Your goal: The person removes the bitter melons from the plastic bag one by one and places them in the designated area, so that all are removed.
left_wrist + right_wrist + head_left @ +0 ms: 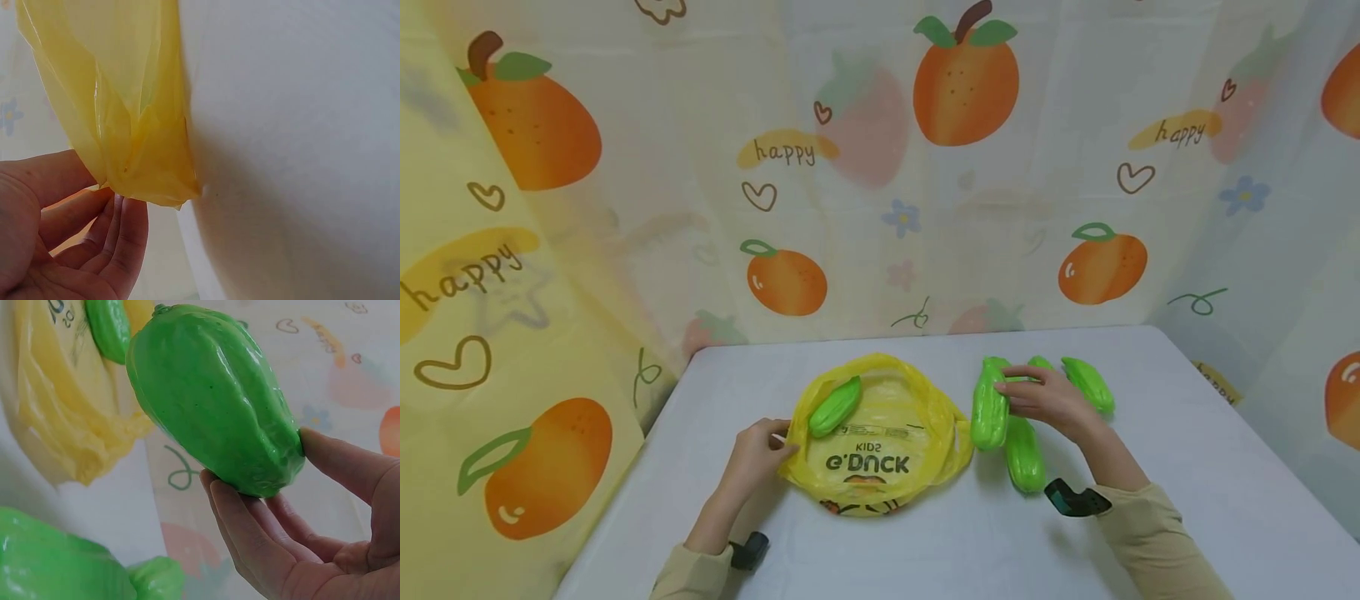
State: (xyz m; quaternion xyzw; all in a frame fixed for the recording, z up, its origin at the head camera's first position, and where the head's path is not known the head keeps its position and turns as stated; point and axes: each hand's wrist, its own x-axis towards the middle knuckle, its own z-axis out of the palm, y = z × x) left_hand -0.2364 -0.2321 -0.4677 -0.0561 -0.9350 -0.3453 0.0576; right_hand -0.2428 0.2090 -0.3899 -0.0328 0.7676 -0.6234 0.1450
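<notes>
A yellow plastic bag (940,467) printed with "G.DUCK KIDS" lies spread with its mouth wide. My left hand (763,450) pinches the left side of the bag's rim between thumb and fingers. Inside the bag lies one glossy green squash-like vegetable (835,407). Just right of the bag, my right hand (1051,400) grips another green vegetable (988,417) by one end, thumb on one side and fingers on the other. In the right wrist view this held vegetable (206,400) is lifted, ridged and shiny.
More green vegetables lie on the white table (910,558): one below my right hand (1026,462), one at the back right (1088,385), and one partly hidden behind the hand (1040,362). A fruit-print curtain (940,208) hangs behind and at both sides.
</notes>
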